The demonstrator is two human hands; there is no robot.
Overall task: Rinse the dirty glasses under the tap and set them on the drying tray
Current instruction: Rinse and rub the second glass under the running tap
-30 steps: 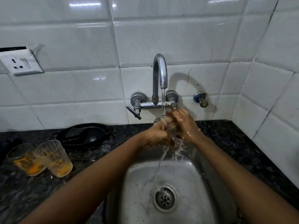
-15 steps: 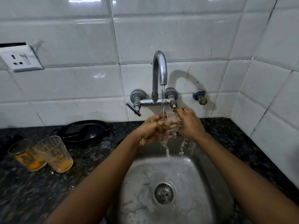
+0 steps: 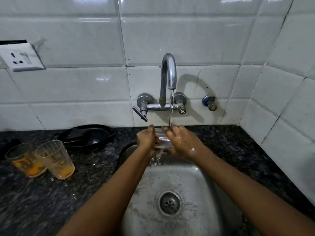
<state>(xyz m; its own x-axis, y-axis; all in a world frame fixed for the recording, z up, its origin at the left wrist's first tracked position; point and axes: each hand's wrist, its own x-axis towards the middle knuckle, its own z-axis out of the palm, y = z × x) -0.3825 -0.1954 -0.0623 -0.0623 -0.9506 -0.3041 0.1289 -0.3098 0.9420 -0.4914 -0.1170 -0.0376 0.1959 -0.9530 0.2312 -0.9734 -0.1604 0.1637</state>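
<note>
A clear glass [image 3: 162, 140] is held upright under the running tap [image 3: 168, 74], over the steel sink [image 3: 196, 184]. My left hand [image 3: 146, 138] grips its left side and my right hand [image 3: 182, 142] wraps its right side, fingers over the rim. Water falls into the glass and spills down below it. Two dirty glasses with orange residue stand on the dark counter at the left: one [image 3: 56, 159] nearer the sink, one [image 3: 23, 160] farther left. A black tray [image 3: 87, 135] lies behind them by the wall.
White tiled walls close off the back and the right side. A wall socket [image 3: 22, 57] sits at the upper left. A small valve [image 3: 210, 103] projects from the wall right of the tap. Dark granite counter [image 3: 247, 147] surrounds the sink.
The glass has been turned more upright under the stream, and both hands have shifted their grip on it. The two dirty glasses on the counter have not moved.
</note>
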